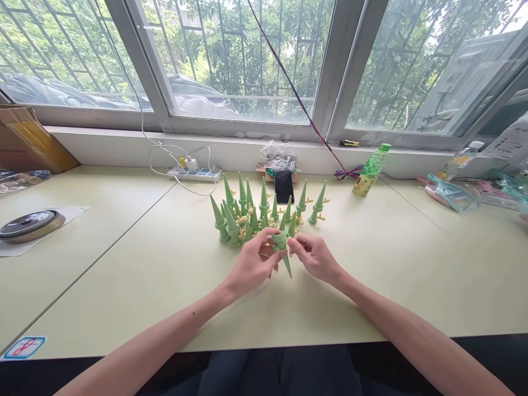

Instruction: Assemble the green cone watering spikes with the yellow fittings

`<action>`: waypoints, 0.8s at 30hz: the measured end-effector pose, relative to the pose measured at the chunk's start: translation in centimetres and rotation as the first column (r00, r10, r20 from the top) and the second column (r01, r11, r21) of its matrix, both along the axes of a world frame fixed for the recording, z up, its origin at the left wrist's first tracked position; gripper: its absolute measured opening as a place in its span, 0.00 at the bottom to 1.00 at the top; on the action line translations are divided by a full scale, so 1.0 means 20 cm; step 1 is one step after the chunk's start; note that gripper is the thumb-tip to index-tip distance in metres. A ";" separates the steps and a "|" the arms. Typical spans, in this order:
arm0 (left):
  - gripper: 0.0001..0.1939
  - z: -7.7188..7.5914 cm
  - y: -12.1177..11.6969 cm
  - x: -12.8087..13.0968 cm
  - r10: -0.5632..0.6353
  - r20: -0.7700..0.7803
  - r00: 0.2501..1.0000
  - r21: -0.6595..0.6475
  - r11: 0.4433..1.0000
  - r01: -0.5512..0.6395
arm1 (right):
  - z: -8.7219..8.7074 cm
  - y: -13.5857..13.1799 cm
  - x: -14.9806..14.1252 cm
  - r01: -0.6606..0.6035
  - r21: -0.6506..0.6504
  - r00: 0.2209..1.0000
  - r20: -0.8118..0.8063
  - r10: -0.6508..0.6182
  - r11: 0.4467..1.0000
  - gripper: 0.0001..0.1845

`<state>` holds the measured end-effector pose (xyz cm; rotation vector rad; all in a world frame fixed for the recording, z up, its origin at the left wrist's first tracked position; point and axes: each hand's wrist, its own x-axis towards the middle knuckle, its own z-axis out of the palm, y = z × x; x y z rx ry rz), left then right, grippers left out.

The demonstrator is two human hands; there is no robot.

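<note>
A green plant watering spike is held in front of me, its pointed end down and its wide collar up. My left hand is closed around it, thumb and fingers just below the collar. From the other side, my right hand pinches close against the spike's side; whatever is between those fingertips is hidden. Just beyond my hands, several more watering spikes stand on their collars with points up. Small yellow valves stick out from many of them.
On the table, a black phone lies behind the spikes by crumpled clear plastic. A power strip with white cables is back left, a green drink bottle back right. A tape roll lies far left.
</note>
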<state>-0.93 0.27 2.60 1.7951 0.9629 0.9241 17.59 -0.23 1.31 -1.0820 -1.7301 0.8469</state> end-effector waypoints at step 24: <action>0.19 -0.09 0.02 0.01 0.000 -0.328 0.945 0.100 0.994 0.035 | -0.03 0.18 0.20 0.370 0.130 0.859 0.329 -0.392 0.920 0.18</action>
